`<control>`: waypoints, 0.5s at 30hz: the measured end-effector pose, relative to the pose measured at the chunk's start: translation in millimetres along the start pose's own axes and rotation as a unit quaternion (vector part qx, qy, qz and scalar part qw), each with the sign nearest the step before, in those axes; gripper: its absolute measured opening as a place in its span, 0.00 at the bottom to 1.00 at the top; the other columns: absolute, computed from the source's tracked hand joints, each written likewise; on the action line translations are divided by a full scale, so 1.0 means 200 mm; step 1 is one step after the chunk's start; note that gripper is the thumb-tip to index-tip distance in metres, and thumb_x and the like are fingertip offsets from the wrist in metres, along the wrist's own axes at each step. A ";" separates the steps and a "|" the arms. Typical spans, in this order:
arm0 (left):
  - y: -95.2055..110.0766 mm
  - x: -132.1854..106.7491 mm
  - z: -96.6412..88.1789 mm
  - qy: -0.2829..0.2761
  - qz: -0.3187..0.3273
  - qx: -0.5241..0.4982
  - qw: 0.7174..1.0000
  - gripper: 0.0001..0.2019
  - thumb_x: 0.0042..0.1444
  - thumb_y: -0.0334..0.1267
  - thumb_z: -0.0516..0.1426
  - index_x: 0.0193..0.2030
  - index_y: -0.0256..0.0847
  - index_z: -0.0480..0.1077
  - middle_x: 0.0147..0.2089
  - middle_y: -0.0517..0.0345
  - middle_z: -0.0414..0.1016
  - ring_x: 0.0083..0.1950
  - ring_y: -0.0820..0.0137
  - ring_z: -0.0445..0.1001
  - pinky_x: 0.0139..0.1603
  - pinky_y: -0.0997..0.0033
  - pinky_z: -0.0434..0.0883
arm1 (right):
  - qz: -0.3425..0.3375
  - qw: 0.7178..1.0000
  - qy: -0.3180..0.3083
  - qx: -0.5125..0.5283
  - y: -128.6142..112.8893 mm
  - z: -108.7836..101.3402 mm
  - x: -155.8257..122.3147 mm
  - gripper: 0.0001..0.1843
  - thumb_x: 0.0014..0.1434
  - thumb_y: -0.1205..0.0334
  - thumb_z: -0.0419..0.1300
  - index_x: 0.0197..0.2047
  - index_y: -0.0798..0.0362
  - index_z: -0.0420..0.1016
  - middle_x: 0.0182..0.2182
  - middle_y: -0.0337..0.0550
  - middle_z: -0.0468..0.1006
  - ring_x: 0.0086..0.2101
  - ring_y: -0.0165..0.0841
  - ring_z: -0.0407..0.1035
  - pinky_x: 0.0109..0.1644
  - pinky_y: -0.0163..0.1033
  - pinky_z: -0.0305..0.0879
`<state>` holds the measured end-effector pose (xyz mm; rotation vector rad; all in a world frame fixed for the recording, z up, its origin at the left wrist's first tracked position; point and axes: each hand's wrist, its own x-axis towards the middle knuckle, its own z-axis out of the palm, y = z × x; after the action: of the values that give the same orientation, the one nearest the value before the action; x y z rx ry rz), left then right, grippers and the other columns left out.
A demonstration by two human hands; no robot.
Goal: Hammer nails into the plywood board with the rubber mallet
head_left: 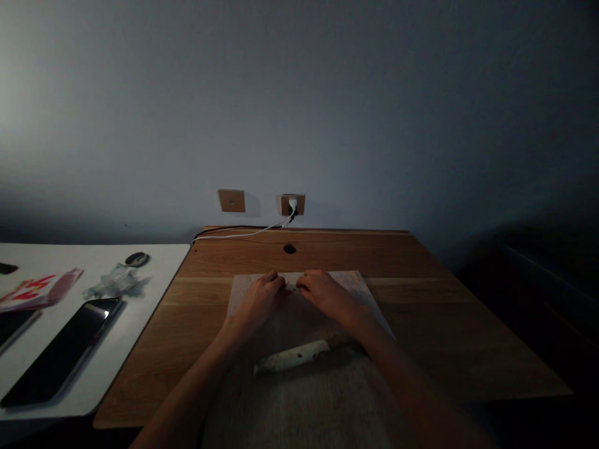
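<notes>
Board (281, 324): pale and flat, it lies in the middle of the wooden bench (444, 324), its near end appearing to reach past the bench's front edge.
Left hand (267, 290): rests near the board's far edge, fingers curled inward.
Right hand (318, 288): mirrors it just beside, fingers also curled, a narrow gap between the two.
Fingers' grip: I cannot tell whether they pinch anything; whatever is at the fingertips is too small and dim.
Knife-like tool (294, 357): lies aslant on the board, nearer the wearer than the hands; its whitish, dark-spotted part points left, its brown end runs to the right forearm (388, 355), contact unclear.
Tool risk: a backward pull of that forearm could knock the brown end and swing the tool round.
Board risk: weight on the near end, if it does overhang, could tip or slide the board.
Light risk: deep shadow could cause a small piece to be dropped and lost.
White table (140, 349): at left, with a dark phone (63, 352) and crumpled clear plastic (116, 282), well apart from the hands.
</notes>
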<state>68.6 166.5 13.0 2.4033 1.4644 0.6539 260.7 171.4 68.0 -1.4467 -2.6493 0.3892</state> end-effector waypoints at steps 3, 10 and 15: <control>-0.01 -0.01 -0.01 0.004 -0.005 -0.035 0.999 0.08 0.63 0.31 0.56 0.36 0.38 0.77 0.39 0.53 0.75 0.39 0.68 0.77 0.42 0.72 0.71 | -0.009 1.000 0.001 0.018 -0.02 0.00 0.02 0.14 0.64 0.74 0.55 0.40 0.56 0.84 0.39 0.51 0.84 0.42 0.37 0.76 0.47 0.35 0.65; -0.06 -0.01 -0.04 -0.020 0.034 -0.075 0.996 0.13 0.58 0.26 0.56 0.42 0.41 0.81 0.39 0.53 0.79 0.42 0.67 0.78 0.45 0.71 0.72 | -0.002 0.998 0.008 0.066 -0.02 0.02 0.07 0.14 0.60 0.75 0.57 0.39 0.56 0.86 0.38 0.53 0.86 0.41 0.39 0.78 0.46 0.36 0.66; -0.07 -0.01 -0.05 -0.022 0.049 -0.074 0.996 0.15 0.58 0.25 0.56 0.42 0.45 0.82 0.40 0.55 0.79 0.42 0.68 0.78 0.46 0.72 0.72 | -0.003 0.992 0.006 0.124 0.02 0.02 0.09 0.14 0.58 0.75 0.59 0.39 0.55 0.85 0.38 0.49 0.87 0.40 0.37 0.79 0.45 0.36 0.66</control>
<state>53.0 171.2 14.5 2.3707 1.2408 0.7020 253.2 186.6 62.0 -1.3582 -2.4866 0.6795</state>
